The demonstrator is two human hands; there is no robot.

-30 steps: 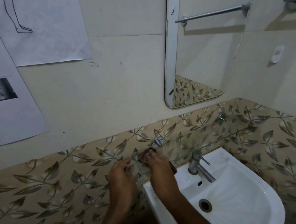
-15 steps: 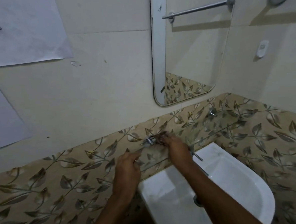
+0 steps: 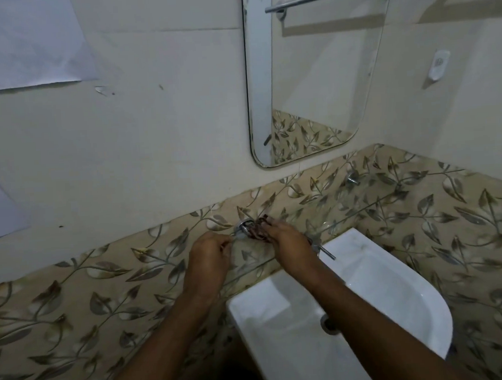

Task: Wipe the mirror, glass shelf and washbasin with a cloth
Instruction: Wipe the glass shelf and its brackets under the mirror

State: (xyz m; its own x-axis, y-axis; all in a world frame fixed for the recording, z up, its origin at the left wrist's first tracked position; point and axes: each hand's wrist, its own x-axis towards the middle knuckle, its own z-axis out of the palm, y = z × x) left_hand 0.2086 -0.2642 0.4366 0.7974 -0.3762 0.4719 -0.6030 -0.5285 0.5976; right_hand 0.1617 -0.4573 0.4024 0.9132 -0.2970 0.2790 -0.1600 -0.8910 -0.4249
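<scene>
White paper sheets [image 3: 23,42] are taped on the left wall, then the left hand [image 3: 208,258] pinches the clear glass shelf [image 3: 348,213] edge by its chrome bracket [image 3: 241,227], right hand [image 3: 291,241] presses a dark patterned cloth [image 3: 258,229] there, with the frameless rounded mirror [image 3: 318,68] above and the glossy white ceramic washbasin [image 3: 397,292] below.
</scene>
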